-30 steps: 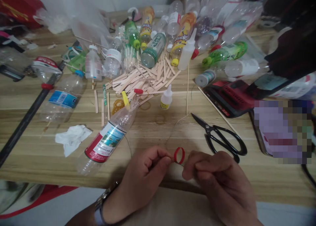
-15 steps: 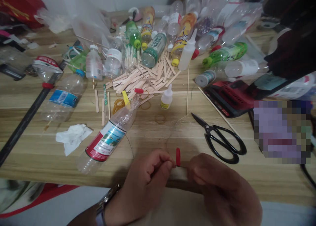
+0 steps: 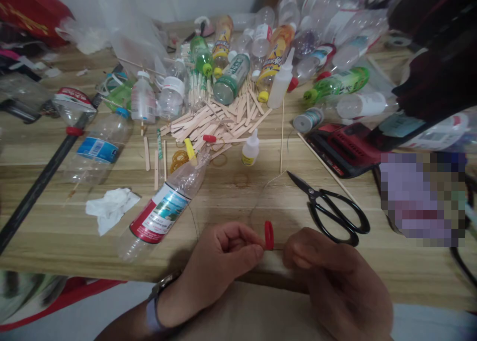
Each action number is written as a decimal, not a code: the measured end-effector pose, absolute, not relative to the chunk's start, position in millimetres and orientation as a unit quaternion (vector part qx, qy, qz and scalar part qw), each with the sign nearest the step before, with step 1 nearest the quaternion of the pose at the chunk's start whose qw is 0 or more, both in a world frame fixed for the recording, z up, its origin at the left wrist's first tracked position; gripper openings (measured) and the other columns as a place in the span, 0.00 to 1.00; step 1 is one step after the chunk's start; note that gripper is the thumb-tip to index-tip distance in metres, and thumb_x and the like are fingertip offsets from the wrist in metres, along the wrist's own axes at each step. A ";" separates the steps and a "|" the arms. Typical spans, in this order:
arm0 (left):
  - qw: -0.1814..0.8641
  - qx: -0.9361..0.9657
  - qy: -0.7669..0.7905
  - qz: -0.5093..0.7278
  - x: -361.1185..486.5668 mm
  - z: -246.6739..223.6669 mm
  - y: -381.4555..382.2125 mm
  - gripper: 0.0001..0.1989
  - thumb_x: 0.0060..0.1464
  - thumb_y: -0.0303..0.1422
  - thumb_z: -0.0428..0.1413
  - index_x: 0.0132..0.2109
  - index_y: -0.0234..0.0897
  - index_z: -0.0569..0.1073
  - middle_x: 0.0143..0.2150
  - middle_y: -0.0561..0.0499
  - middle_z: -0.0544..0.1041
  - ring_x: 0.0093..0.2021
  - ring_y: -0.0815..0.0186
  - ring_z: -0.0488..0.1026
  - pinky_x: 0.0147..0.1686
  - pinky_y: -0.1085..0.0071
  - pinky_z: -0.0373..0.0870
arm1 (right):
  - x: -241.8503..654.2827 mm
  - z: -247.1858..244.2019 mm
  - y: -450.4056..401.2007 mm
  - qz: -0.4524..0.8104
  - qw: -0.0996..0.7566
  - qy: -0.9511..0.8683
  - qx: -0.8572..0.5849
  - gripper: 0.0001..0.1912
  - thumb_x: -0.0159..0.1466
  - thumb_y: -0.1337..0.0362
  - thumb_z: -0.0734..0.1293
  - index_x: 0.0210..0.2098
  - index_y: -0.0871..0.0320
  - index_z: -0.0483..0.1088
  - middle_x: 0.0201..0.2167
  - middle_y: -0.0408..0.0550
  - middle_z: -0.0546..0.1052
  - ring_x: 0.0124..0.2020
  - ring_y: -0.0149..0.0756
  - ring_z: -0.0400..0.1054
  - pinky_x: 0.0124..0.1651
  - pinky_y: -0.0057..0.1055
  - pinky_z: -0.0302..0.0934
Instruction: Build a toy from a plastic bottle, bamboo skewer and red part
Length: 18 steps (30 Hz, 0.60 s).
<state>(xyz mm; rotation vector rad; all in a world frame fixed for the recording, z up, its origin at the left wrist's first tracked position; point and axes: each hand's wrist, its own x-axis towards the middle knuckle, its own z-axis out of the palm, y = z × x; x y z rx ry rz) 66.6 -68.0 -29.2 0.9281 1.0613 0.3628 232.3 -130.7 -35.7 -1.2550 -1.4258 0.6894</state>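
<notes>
Near the table's front edge, a red ring-shaped cap [image 3: 269, 235] stands between my two hands. The fingertips of my left hand [image 3: 231, 256] are pinched together at its left side. My right hand [image 3: 328, 271] is curled closed just right of the cap, apart from it; what its fingers hold is too small to make out. A thin dark thread runs on the wood behind the cap. Black scissors [image 3: 330, 209] lie behind my right hand. To the left lies a clear bottle with a red and blue label [image 3: 160, 214].
A small glue bottle [image 3: 250, 150] stands mid-table, before a heap of wooden sticks [image 3: 212, 122]. Many plastic bottles crowd the back. Crumpled tissue [image 3: 112, 207] and a blue-labelled bottle [image 3: 97, 150] lie left. A red and black tool [image 3: 350, 147] stands right.
The red cap shows more of its open ring face. My left fingers have shifted slightly at its side, and the whole view has moved a little.
</notes>
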 end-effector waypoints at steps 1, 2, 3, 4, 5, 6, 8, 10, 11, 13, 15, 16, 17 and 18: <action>0.747 0.423 0.485 0.169 66.9 -28.9 -67.7 0.09 0.43 0.37 0.64 0.29 0.37 0.76 0.21 0.59 0.68 0.21 0.74 0.59 0.23 0.76 0.54 | 231.5 -37.9 -132.4 0.300 0.554 -0.576 -0.521 0.11 0.68 0.71 0.61 0.34 0.49 0.67 0.22 0.39 0.73 0.21 0.34 0.69 0.22 0.29 0.62; 0.750 0.421 0.481 0.171 67.0 -28.9 -67.5 0.08 0.43 0.37 0.65 0.30 0.37 0.78 0.23 0.57 0.72 0.24 0.73 0.63 0.26 0.75 0.58 | 230.9 -39.8 -134.0 0.315 0.570 -0.555 -0.517 0.09 0.69 0.70 0.63 0.35 0.49 0.67 0.23 0.39 0.74 0.22 0.34 0.70 0.23 0.29 0.63; 0.754 0.421 0.474 0.173 67.0 -29.2 -67.4 0.08 0.43 0.36 0.65 0.31 0.37 0.80 0.25 0.55 0.76 0.26 0.71 0.66 0.28 0.74 0.61 | 230.6 -41.2 -135.4 0.333 0.578 -0.539 -0.514 0.07 0.70 0.68 0.63 0.37 0.49 0.68 0.23 0.39 0.74 0.22 0.34 0.70 0.24 0.30 0.63; 0.756 0.425 0.468 0.172 66.9 -29.9 -67.5 0.08 0.44 0.35 0.64 0.32 0.37 0.81 0.27 0.54 0.78 0.27 0.70 0.68 0.29 0.74 0.62 | 230.6 -42.2 -136.4 0.352 0.580 -0.525 -0.514 0.06 0.71 0.67 0.64 0.37 0.49 0.69 0.23 0.40 0.74 0.23 0.34 0.70 0.24 0.29 0.63; 0.755 0.432 0.463 0.170 66.6 -30.7 -67.8 0.07 0.45 0.35 0.64 0.33 0.38 0.82 0.28 0.53 0.79 0.27 0.70 0.68 0.30 0.74 0.62 | 230.8 -42.8 -137.1 0.370 0.580 -0.514 -0.512 0.06 0.71 0.65 0.64 0.36 0.50 0.69 0.24 0.40 0.74 0.23 0.34 0.70 0.24 0.29 0.62; 0.753 0.441 0.460 0.166 66.3 -31.6 -68.2 0.07 0.46 0.34 0.64 0.34 0.38 0.83 0.27 0.54 0.79 0.26 0.71 0.67 0.29 0.74 0.61 | 230.9 -43.0 -137.3 0.385 0.581 -0.504 -0.509 0.06 0.72 0.64 0.64 0.37 0.50 0.69 0.24 0.40 0.74 0.24 0.33 0.70 0.24 0.28 0.61; 0.750 0.456 0.454 0.153 65.8 -33.0 -69.1 0.08 0.48 0.35 0.63 0.36 0.39 0.84 0.25 0.54 0.77 0.25 0.71 0.66 0.26 0.74 0.58 | 230.8 -42.8 -136.4 0.408 0.590 -0.479 -0.506 0.06 0.71 0.62 0.65 0.36 0.50 0.70 0.24 0.40 0.75 0.24 0.32 0.70 0.23 0.26 0.60; 0.756 0.461 0.443 0.138 65.7 -33.3 -69.5 0.09 0.48 0.36 0.63 0.37 0.39 0.84 0.24 0.54 0.76 0.25 0.71 0.65 0.26 0.74 0.56 | 229.8 -42.3 -134.1 0.420 0.608 -0.447 -0.504 0.07 0.70 0.60 0.67 0.34 0.51 0.70 0.23 0.39 0.74 0.22 0.31 0.69 0.23 0.25 0.60; 0.761 0.461 0.438 0.131 65.8 -32.9 -69.3 0.09 0.48 0.36 0.63 0.36 0.39 0.84 0.25 0.54 0.75 0.25 0.71 0.64 0.26 0.74 0.55 | 229.0 -42.3 -132.7 0.426 0.619 -0.431 -0.500 0.08 0.70 0.59 0.68 0.34 0.51 0.70 0.22 0.38 0.74 0.21 0.30 0.68 0.23 0.25 0.61; 0.766 0.460 0.433 0.118 66.0 -31.5 -68.5 0.09 0.47 0.38 0.64 0.35 0.38 0.83 0.23 0.55 0.72 0.23 0.72 0.60 0.24 0.75 0.52 | 227.3 -42.9 -130.7 0.448 0.636 -0.404 -0.482 0.08 0.69 0.59 0.69 0.33 0.51 0.70 0.21 0.38 0.74 0.21 0.30 0.68 0.24 0.24 0.62; 0.770 0.459 0.430 0.104 66.3 -29.8 -67.5 0.09 0.47 0.38 0.63 0.33 0.36 0.81 0.21 0.57 0.68 0.22 0.74 0.55 0.23 0.75 0.48 | 226.2 -44.6 -130.1 0.482 0.646 -0.382 -0.453 0.07 0.69 0.60 0.69 0.34 0.51 0.71 0.20 0.38 0.74 0.20 0.30 0.67 0.24 0.24 0.62; 0.774 0.457 0.427 0.098 66.4 -29.1 -67.2 0.09 0.47 0.37 0.63 0.32 0.36 0.80 0.21 0.58 0.67 0.21 0.74 0.54 0.22 0.76 0.48 | 225.8 -45.6 -130.5 0.500 0.647 -0.371 -0.440 0.06 0.69 0.60 0.69 0.35 0.51 0.71 0.20 0.38 0.73 0.20 0.30 0.67 0.24 0.24 0.63; 0.779 0.455 0.421 0.094 66.5 -28.4 -67.0 0.08 0.47 0.37 0.63 0.31 0.36 0.79 0.20 0.58 0.66 0.21 0.75 0.53 0.22 0.76 0.47 | 225.6 -46.8 -131.2 0.517 0.646 -0.362 -0.429 0.06 0.70 0.60 0.68 0.35 0.51 0.71 0.20 0.37 0.73 0.20 0.30 0.66 0.25 0.24 0.63; 0.784 0.451 0.417 0.089 66.7 -27.9 -66.9 0.08 0.47 0.36 0.62 0.31 0.35 0.78 0.20 0.58 0.66 0.21 0.75 0.53 0.22 0.76 0.48 | 225.4 -47.9 -132.0 0.530 0.645 -0.354 -0.421 0.06 0.70 0.60 0.68 0.35 0.51 0.71 0.20 0.37 0.72 0.21 0.30 0.66 0.26 0.25 0.64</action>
